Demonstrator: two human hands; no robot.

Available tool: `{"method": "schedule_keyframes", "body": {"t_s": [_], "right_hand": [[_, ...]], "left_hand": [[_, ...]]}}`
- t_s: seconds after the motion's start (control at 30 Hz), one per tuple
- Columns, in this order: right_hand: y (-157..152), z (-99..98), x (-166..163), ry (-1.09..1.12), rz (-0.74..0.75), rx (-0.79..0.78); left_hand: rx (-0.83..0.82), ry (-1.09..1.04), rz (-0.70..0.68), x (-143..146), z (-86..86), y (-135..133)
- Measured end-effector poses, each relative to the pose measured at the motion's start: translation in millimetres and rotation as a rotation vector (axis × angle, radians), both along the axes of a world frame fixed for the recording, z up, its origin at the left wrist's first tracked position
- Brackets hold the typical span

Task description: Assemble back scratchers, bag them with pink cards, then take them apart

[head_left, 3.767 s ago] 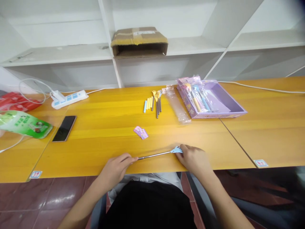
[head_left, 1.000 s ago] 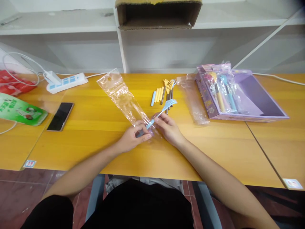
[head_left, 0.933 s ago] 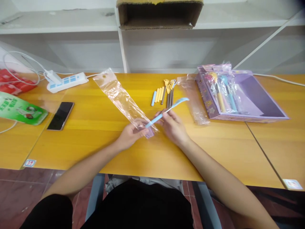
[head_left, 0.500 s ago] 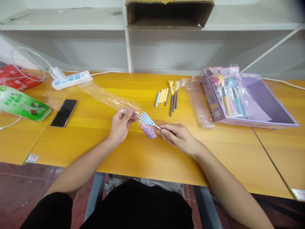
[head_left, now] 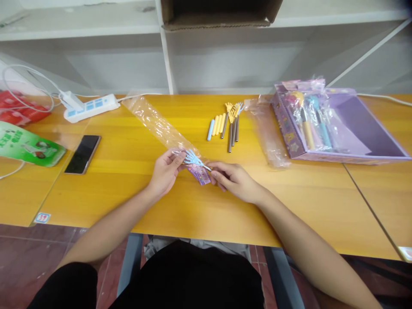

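My left hand (head_left: 165,171) is closed on the open end of a long clear plastic bag (head_left: 157,123), which stretches away to the upper left. In my right hand (head_left: 234,179) I pinch the metal rod of a back scratcher (head_left: 194,158) with a light-blue, hand-shaped head. Its head lies at the bag's mouth beside my left fingers; how far it is inside I cannot tell. Below it on the table are small purple printed cards (head_left: 201,175). Farther back lie several back scratchers (head_left: 232,128), mostly yellow-headed, next to yellow grips (head_left: 219,124) and a blue grip (head_left: 210,130).
More clear bags (head_left: 268,135) lie right of centre, beside a purple display box (head_left: 376,124) holding wrapped items. At the left are a phone (head_left: 83,154), a power strip (head_left: 93,108) and a green pack (head_left: 30,145). A cardboard box (head_left: 219,15) sits on the shelf.
The back scratcher's head has moved left, up to my left fingers and the bag's mouth. The bag now points more steeply away. The whole view has shifted slightly.
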State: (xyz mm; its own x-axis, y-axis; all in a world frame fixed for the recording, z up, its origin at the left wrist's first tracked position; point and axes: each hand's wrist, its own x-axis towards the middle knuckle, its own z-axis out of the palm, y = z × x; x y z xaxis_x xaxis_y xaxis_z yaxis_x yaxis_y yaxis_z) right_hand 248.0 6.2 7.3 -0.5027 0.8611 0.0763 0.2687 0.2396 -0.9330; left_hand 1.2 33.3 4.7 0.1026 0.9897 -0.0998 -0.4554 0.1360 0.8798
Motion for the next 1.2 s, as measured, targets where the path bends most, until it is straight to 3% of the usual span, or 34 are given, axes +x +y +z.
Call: {"method": "schedule_keyframes", "body": {"t_s": [0.27,0.43,0.63,1.03,1.2], "right_hand": [[-6,-18.1,-12,0.169,-0.006,-0.241],[-5,-10.8,-7,0.232,-0.009,-0.367],[2,-0.2,2,0.398,-0.031,-0.313],[3,-9.2,-7,0.366,-0.043,-0.399],[2,-12.6,-10,0.342,-0.063,-0.303]], "left_hand": [[-0.047,0.041,-0.105,10,-10.1,-12],[-0.007,-0.017,0.087,0,-5.3,0],[-0.032,-0.099,0.24,-21,5.9,24],[-0.073,-0.036,-0.048,-2,-2.8,1],[-0.076,0.006,-0.124,2,-5.1,-7]]}}
